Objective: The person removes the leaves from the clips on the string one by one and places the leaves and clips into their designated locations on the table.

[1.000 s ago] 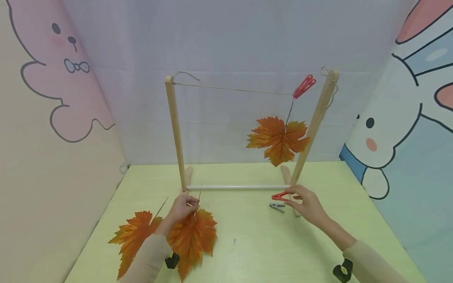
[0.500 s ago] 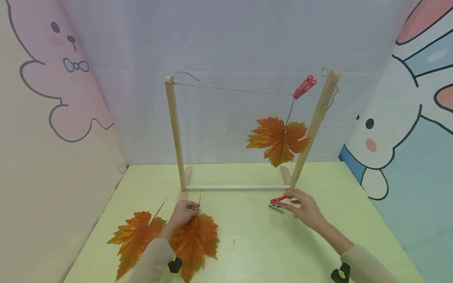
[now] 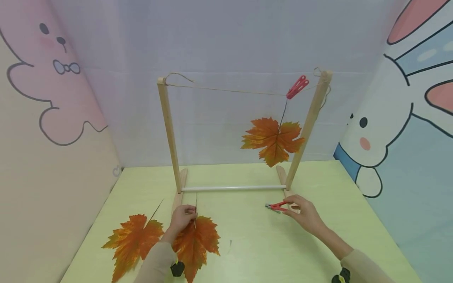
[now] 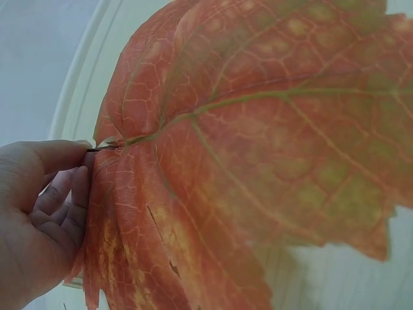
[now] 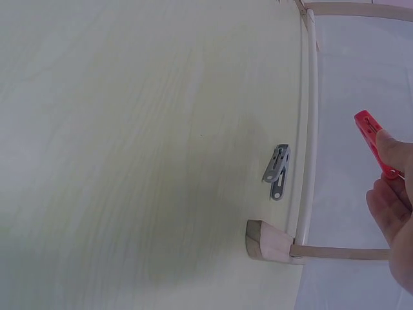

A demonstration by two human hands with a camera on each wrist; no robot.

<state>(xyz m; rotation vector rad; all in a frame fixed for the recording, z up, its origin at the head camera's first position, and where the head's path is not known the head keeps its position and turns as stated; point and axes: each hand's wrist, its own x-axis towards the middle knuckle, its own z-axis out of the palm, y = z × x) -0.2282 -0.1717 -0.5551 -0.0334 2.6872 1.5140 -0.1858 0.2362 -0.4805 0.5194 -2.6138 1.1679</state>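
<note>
My left hand [image 3: 183, 218] pinches the thin dark stem of an orange maple leaf [image 3: 198, 243], close to where stem and blade join; in the left wrist view the leaf [image 4: 245, 142] spreads out from the fingertips. Between thumb and fingers of my right hand [image 3: 305, 214] is a red clothespin [image 3: 278, 206], its handles toward the palm. A grey clothespin [image 5: 277, 169] lies on the table, partly covered by the red one in the head view. Another maple leaf [image 3: 136, 241] lies left of my left hand, stem pointing up and right.
A wooden frame with a left post [image 3: 169, 135], a right post [image 3: 308, 129] and a white crossbar [image 3: 233, 188] stands on the table [image 3: 269, 251]. Twine [image 3: 226, 90] runs between the post tops. A red clothespin [image 3: 297, 87] on it holds a hanging maple leaf [image 3: 274, 141].
The left hand has come down slightly toward me with its leaf. My right hand has lowered a little, so the red clothespin now overlaps the grey one in view. The head view has shifted slightly.
</note>
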